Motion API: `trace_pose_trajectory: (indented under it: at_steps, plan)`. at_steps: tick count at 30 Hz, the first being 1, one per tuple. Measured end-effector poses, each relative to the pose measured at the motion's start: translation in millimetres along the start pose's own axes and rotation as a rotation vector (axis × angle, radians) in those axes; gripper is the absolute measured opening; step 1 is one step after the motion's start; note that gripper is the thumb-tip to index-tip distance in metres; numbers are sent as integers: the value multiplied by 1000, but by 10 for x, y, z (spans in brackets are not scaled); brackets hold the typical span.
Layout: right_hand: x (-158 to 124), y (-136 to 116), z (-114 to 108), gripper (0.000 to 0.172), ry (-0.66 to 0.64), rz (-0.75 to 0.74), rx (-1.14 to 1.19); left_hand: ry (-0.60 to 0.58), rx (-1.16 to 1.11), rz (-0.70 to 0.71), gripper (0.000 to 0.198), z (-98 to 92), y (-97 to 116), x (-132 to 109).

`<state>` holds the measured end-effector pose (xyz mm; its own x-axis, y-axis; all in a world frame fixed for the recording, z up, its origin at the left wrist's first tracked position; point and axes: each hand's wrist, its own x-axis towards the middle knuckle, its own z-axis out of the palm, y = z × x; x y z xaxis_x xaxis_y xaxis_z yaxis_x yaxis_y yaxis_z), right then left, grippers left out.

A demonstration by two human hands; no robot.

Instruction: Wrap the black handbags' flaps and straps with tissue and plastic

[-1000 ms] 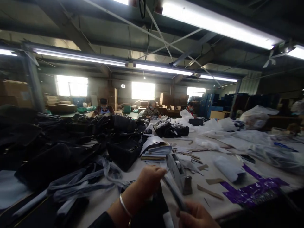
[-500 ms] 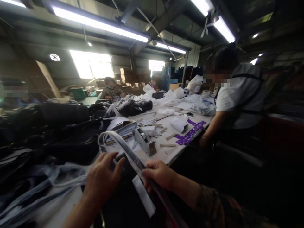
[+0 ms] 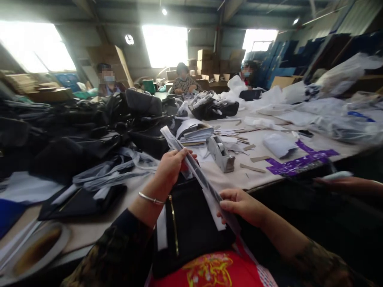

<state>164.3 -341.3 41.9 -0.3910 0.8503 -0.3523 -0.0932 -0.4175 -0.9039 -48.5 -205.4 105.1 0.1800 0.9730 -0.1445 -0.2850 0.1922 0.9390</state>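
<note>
A long strap in clear plastic wrapping runs slantwise in front of me. My left hand is closed round its upper part. Lower down, my right hand pinches the same strap between thumb and fingers. Beneath both hands lies a black bag with a gold zipper and white paper strips on it. The bag rests partly over a red cloth with a yellow pattern at my lap.
A grey tape dispenser stands on the table beyond my hands. Purple packaging lies at the right, near a co-worker's hand. Black bags are heaped at left, with a tape roll nearer. Several people sit across the table.
My view has swung left and down. My left hand, open beside the strap before, is now closed on it. The strap's looped upper end now lies straighter. My right hand still holds it.
</note>
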Motion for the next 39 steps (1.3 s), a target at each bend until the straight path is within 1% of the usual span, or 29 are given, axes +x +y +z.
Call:
trace_pose_trajectory:
  at_steps: [2,4,5,7,9,10,11,12,14,16,19,22,27,30,34,39]
  plan:
    - [-17,37,2,47,-10,14,2,29,-13,34,21,-38,46,75]
    - [9,29,54,48,45,0,14,19,-53,55,23,-49,33,103]
    - [35,9,87,48,90,-13,14,-2,-81,43,26,-43,1,92]
    - [106,-47,151,48,180,-41,1,-91,-126,-40,38,-8,-117,10]
    - [181,-105,195,48,227,-66,-11,-215,-110,-159,49,50,-286,-132]
    - [214,-126,208,48,239,-75,-13,-263,-79,-200,49,83,-374,-209]
    - [243,-141,216,48,249,-84,-10,-283,-44,-218,46,115,-454,-277]
    - [265,-147,219,49,253,-91,-6,-275,-9,-219,41,144,-520,-330]
    - [291,-140,213,50,237,-103,-2,-208,28,-208,30,177,-590,-374]
    - [295,-114,200,49,195,-97,2,-137,8,-199,23,171,-586,-350]
    - [291,-69,184,51,145,-42,3,-89,-45,-203,17,127,-540,-288]
    - [316,-45,196,50,169,-44,-13,-92,-52,-228,15,123,-569,-298]
    - [394,-48,236,44,231,-162,20,-104,-81,-246,18,170,-692,-377]
    - [397,-20,240,44,193,-165,36,-118,-68,-213,19,153,-680,-385]
    - [369,51,227,51,113,-124,-14,-119,-26,-184,27,129,-617,-386]
    - [373,37,212,43,106,-197,-131,-118,-44,-211,20,172,-558,-406]
